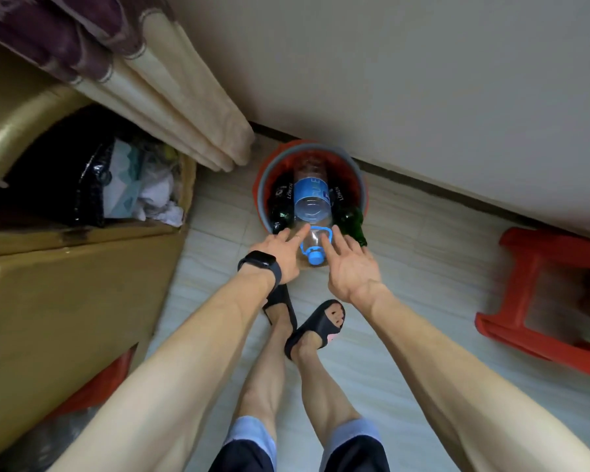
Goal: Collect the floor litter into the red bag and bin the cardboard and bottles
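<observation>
The big clear bottle [312, 199] stands base-down in the bin [261, 195] by the wall, its blue cap [315, 257] and loop handle [317, 233] sticking out over the near rim toward the person. Two green bottles [349, 223] are wedged in on either side of it.

It looks empty, so it is likely light, but it is bulky, with thin smooth walls that would dent and slide under a squeeze. The stiff neck, or the handle below the cap, is the surest hold. The green ones look like glass: heavier, hard and breakable, so the big bottle should not be forced down against them.

Both hands are spread, fingers straight, gripping nothing. The left hand [280, 253] is at the bottle's left shoulder, its forefinger lying on or just over the plastic. The right hand [351, 267] is at the right shoulder, palm up, fingertips beside the handle. Whether either truly touches I cannot tell. The cap sits between the two hands.
</observation>
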A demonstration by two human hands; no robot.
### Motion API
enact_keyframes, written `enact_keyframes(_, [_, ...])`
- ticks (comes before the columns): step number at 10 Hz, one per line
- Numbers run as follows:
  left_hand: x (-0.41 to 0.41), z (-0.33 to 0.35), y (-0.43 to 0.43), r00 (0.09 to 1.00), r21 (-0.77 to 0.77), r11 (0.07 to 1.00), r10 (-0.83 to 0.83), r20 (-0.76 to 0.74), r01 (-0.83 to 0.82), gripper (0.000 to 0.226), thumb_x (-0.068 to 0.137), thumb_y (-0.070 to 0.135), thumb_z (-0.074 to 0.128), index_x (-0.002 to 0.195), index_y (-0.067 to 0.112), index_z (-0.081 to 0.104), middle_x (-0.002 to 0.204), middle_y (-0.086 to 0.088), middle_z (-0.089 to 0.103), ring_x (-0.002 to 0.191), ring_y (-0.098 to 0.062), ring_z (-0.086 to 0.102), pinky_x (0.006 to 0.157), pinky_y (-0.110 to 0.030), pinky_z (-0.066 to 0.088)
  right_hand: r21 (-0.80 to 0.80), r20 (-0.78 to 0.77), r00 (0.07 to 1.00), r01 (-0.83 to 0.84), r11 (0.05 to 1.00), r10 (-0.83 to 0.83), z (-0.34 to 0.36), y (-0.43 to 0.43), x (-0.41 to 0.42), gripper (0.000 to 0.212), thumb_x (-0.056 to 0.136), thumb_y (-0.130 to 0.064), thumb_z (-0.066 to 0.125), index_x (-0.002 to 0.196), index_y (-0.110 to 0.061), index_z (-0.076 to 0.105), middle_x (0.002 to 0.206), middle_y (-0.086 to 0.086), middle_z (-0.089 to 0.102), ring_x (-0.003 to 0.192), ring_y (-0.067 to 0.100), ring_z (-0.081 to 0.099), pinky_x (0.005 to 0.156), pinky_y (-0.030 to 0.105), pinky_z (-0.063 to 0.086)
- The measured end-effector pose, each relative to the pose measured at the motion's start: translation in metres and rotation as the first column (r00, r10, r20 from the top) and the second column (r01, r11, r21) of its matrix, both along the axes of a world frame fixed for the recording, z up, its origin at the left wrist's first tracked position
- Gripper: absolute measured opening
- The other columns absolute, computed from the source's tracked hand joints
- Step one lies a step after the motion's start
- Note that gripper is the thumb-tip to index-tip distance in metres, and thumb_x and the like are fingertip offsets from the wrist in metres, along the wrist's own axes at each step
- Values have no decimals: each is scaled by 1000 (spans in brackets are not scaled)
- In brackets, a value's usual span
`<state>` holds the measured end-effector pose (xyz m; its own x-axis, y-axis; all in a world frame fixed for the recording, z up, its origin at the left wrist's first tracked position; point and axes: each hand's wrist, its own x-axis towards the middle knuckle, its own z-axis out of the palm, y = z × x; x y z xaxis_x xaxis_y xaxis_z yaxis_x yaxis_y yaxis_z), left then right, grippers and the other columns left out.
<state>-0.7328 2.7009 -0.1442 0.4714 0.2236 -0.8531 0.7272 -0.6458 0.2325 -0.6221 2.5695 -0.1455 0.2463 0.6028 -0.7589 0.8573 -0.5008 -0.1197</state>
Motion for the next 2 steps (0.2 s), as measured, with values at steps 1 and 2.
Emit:
enact_keyframes(1, [8,38,13,1000,25,999,26,18,-26,76,93,26,49,158,30,10,160,-7,23,142,-31,32,109,-45,40,-8,-46,998,49,999,-50,46,11,14,70,95,-19,48,157,-33,20,167,8,8,150,32,17,117,45,29])
enact_keyframes(2, [8,90,22,999,77,997,5,44,-8,64,91,27,49,152,25,30,147,-8,41,132,-31,43,104,-46,44,73,-68,988,141,987,-136,110,10,20,55,98,-26,45,152,-31,35,161,6,30,146,32,26,112,42,35])
